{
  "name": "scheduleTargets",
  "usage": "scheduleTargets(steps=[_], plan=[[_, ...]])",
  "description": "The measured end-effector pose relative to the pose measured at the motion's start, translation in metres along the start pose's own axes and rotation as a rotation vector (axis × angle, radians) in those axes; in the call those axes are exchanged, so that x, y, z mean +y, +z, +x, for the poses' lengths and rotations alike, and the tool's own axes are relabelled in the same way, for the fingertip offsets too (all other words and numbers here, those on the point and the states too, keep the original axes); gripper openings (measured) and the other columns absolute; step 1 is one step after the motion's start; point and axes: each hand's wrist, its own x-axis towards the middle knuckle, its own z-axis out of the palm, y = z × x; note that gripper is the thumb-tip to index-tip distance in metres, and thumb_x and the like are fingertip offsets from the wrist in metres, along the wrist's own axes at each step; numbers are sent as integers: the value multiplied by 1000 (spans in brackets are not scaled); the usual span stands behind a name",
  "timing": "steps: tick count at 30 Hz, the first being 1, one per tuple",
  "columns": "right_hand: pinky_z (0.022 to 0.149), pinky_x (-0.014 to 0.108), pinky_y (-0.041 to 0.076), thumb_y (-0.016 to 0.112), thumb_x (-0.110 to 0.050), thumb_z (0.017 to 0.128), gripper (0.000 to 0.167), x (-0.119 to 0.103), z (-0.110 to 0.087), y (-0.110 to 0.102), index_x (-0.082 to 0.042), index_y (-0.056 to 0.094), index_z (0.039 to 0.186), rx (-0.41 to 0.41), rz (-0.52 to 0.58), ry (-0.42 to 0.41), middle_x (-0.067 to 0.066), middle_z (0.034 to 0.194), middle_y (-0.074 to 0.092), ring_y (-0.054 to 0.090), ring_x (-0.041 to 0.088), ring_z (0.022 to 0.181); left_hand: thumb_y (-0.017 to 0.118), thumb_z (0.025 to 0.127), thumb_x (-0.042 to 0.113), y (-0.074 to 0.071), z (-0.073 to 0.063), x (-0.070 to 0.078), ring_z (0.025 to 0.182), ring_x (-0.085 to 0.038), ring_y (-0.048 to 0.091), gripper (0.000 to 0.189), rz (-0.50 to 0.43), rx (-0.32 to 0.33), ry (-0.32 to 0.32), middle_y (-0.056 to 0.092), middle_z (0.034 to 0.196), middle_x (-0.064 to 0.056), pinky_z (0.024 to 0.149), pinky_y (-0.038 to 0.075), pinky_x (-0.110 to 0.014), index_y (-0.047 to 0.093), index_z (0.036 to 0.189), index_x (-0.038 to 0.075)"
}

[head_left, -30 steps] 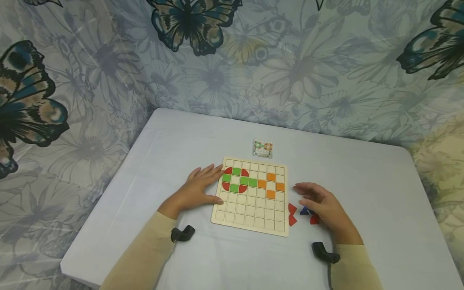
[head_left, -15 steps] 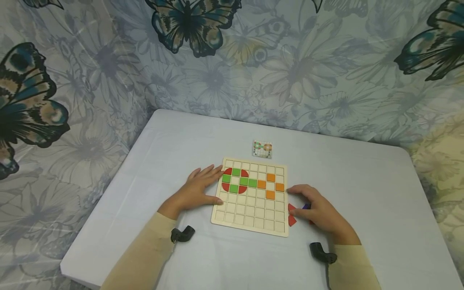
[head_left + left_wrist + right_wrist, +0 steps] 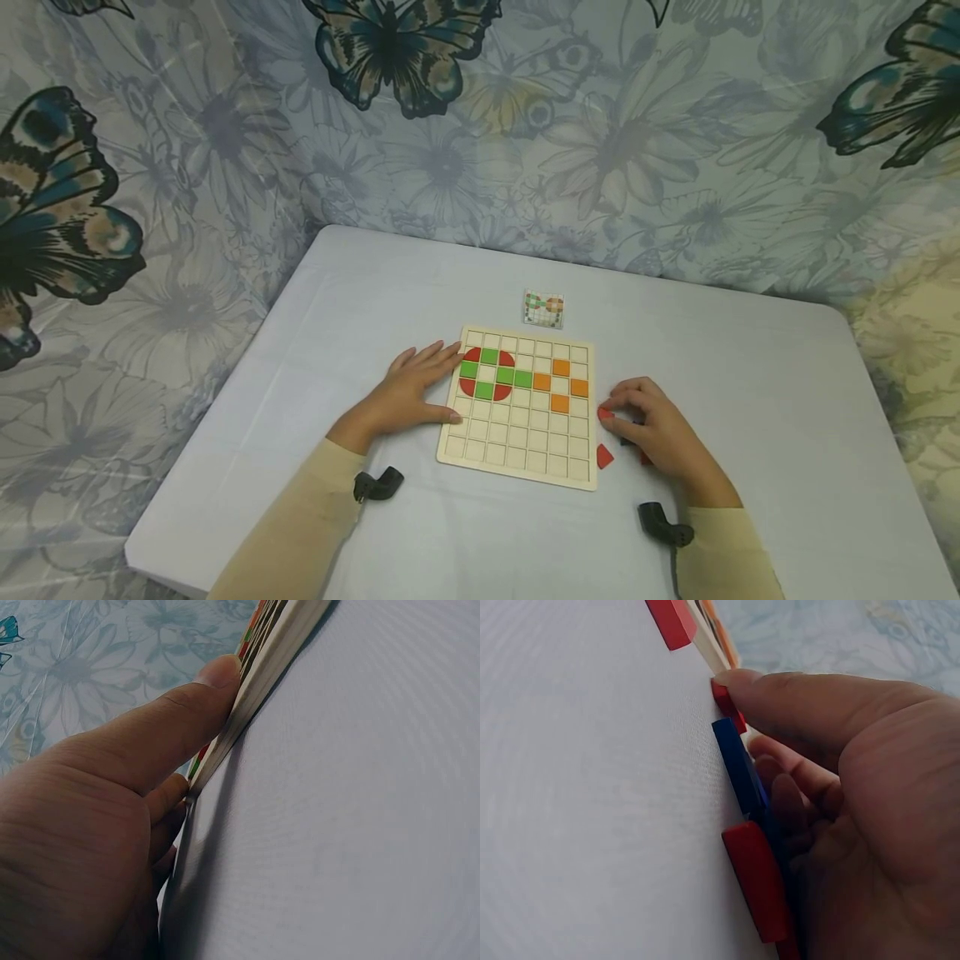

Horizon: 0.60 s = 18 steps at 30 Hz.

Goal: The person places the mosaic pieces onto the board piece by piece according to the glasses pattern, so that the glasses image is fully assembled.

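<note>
A wooden grid board (image 3: 517,437) lies on the table, with green squares (image 3: 484,390), red quarter-circle pieces (image 3: 502,392) and orange squares (image 3: 560,403) set in its upper cells. My left hand (image 3: 408,392) rests at the board's left edge, fingers spread; in the left wrist view its thumb (image 3: 217,671) touches the rim. Beside the right edge, my right hand (image 3: 654,425) pinches a red quarter-circle piece (image 3: 606,413) between thumb and fingers. Another red piece (image 3: 604,457) lies just below. Blue pieces (image 3: 736,766) and a red one (image 3: 755,881) sit under my right palm, partly hidden.
A small pattern card (image 3: 543,308) with a coloured grid design lies behind the board. White cloth covers the table (image 3: 750,375), and a patterned fabric wall (image 3: 450,167) rises along its back and left side.
My right hand moved left toward the red pieces beside the board, took hold of the upper one and shifted it slightly up. My left hand and the board stayed put.
</note>
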Motion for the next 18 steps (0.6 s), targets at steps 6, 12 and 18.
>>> scheduleTargets(steps=[6, 12, 18], plan=[[108, 57, 46, 82, -13, 99, 12, -5, 1, 1, -10, 77, 110, -13, -18, 12, 8, 131, 56, 52, 32, 125, 84, 90, 61, 0, 0, 0, 165, -15, 4, 105, 0, -5, -9, 18, 179, 12, 130, -5, -49, 32, 174, 23], [98, 47, 49, 81, -9, 97, 11, -8, 0, 2, -16, 74, 101, -14, -37, 5, 5, 122, 59, 53, 28, 114, 84, 91, 60, -1, 0, 0, 165, -13, 4, 105, -4, -8, -6, 18, 179, 13, 130, -5, -47, 31, 174, 24], [81, 34, 50, 79, -7, 98, 15, -8, -2, 3, -19, 71, 98, -6, -38, -29, 2, 111, 62, 54, 24, 103, 85, 91, 58, -1, 0, 1, 165, -17, 6, 105, -11, -2, 3, 19, 179, 11, 130, -4, -50, 32, 174, 22]])
